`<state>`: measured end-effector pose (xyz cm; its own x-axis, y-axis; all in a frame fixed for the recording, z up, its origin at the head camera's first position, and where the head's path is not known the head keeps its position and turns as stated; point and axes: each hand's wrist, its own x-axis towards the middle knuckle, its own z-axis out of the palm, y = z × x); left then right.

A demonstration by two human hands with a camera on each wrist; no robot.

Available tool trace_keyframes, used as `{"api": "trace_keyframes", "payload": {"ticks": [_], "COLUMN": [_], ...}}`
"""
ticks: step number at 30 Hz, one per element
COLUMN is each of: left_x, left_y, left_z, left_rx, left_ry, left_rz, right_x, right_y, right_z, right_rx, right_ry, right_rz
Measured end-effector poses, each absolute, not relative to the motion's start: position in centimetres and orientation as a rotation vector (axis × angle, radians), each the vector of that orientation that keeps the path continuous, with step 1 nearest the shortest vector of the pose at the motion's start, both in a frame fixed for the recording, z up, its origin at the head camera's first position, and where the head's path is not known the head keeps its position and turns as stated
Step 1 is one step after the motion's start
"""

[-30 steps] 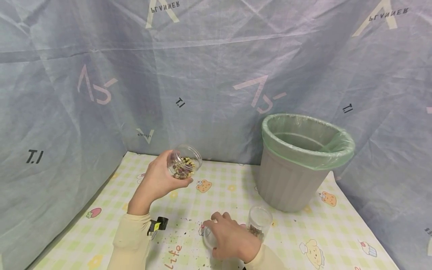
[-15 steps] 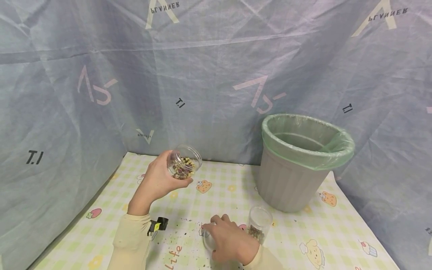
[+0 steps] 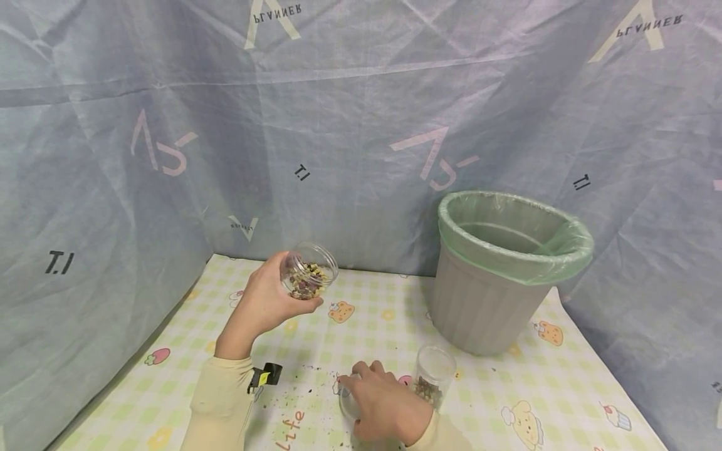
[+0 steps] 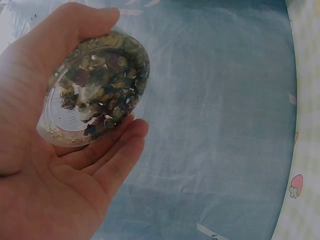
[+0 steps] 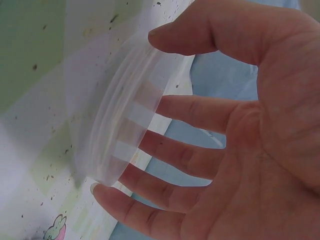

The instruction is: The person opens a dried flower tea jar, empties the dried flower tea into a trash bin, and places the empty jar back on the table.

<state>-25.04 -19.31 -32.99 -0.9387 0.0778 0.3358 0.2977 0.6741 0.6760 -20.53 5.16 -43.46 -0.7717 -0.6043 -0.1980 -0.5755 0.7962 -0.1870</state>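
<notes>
My left hand (image 3: 265, 299) grips a clear jar (image 4: 65, 107) of dried flower pieces and holds it tilted above the cloth, its open mouth toward the head camera. Yellow, green and dark red bits (image 4: 102, 82) lie against the inside of the jar. Lower in the head view, my right hand (image 3: 389, 401) reaches over a clear round lid (image 5: 127, 120) with ringed ridges, which lies on the cloth. Thumb and fingertips sit around the lid's edge. Just right of that hand, a second clear jar (image 3: 435, 366) stands upright with brownish dried pieces low inside, partly hidden by the hand.
A grey bin (image 3: 479, 307) with a green liner stands at the back right. Small dark crumbs (image 3: 309, 391) are scattered over the checked tablecloth (image 3: 372, 332) between the forearms. Grey-blue curtains (image 3: 350, 125) enclose the table at the back and sides.
My right hand has shifted very slightly over the lid. My left hand keeps the tilted jar in the same place.
</notes>
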Motion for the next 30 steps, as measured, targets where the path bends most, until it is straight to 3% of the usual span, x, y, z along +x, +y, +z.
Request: {"api": "trace_keyframes", "payload": {"ticks": [30], "left_x": [-25.03], "left_y": [-19.23], "left_z": [-32.97], "left_rx": [-0.307], "left_ry": [-2.611], "left_rz": [-1.119], "right_x": [-19.97], "right_y": [5.16], "right_z": [-43.52], "right_rx": [-0.916], "right_ry": [2.821], "right_rz": [-0.1]}}
